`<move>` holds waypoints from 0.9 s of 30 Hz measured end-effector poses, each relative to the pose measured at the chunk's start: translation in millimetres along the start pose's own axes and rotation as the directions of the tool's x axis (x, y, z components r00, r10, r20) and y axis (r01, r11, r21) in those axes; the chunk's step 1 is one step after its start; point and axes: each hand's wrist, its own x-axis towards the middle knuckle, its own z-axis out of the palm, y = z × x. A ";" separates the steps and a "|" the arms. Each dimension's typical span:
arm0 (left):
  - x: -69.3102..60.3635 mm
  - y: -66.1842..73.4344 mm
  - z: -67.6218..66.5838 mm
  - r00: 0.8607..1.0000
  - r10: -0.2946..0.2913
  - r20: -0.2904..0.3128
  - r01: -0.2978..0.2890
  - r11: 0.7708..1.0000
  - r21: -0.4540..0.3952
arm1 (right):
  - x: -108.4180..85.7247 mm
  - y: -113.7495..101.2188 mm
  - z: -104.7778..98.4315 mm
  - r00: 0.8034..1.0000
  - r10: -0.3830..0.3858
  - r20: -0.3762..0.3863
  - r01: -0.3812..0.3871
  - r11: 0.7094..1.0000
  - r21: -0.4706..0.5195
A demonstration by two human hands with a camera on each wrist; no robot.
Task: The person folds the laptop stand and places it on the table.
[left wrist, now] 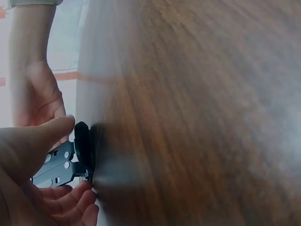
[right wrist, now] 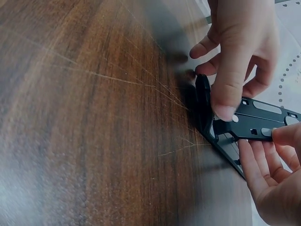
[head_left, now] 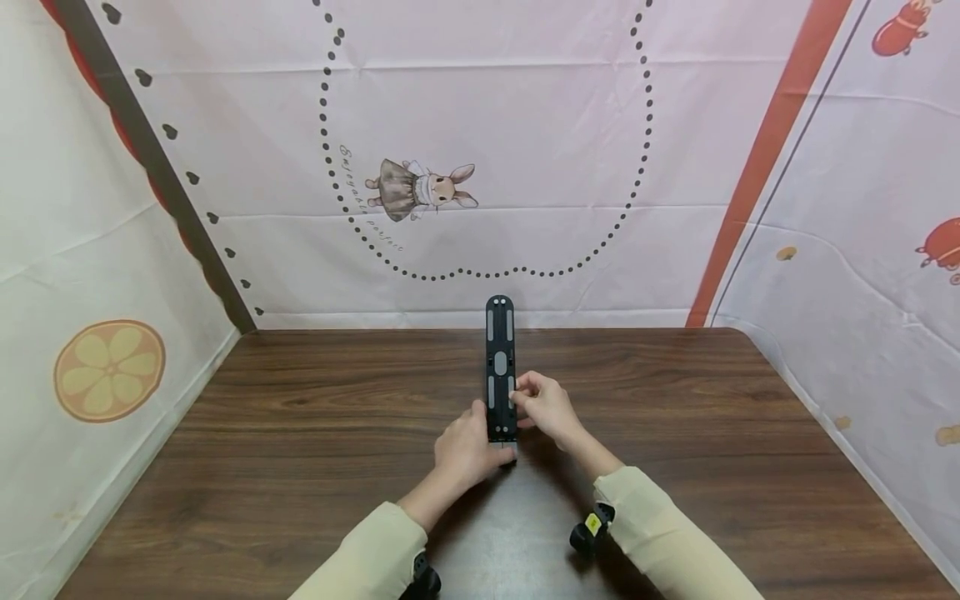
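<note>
A long, narrow black folding stand with rounded ends and grey pads stands in the middle of the table, between both hands. My left hand grips its near end from the left, the thumb laid across that end. In the right wrist view the left thumb presses on the stand, and a black leg slants down to the table beneath it. My right hand pinches the right edge lower down, between thumb and fingers. The left wrist view shows the stand's hinged end close to the tabletop; its far part is hidden there.
The brown wood-grain table reaches back to a pale printed cloth hung behind it. More cloth hangs along the left and right sides. Black wrist cameras sit on the sleeves.
</note>
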 end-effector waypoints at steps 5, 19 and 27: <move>0.9 3.1 4.2 1.000 -0.001 -0.012 0.002 0.999 0.041 | -1.5 0.3 0.0 1.000 0.001 -0.006 -0.001 1.000 -0.006; 2.9 -3.4 3.4 0.999 0.047 -0.018 -0.046 0.997 0.061 | 0.4 -1.1 -2.7 0.999 0.032 -0.022 -0.032 0.999 0.012; 3.6 -15.7 -5.9 0.994 0.106 -0.024 -0.105 0.993 0.061 | -0.3 -2.5 -1.6 0.999 0.038 0.002 -0.038 0.999 0.039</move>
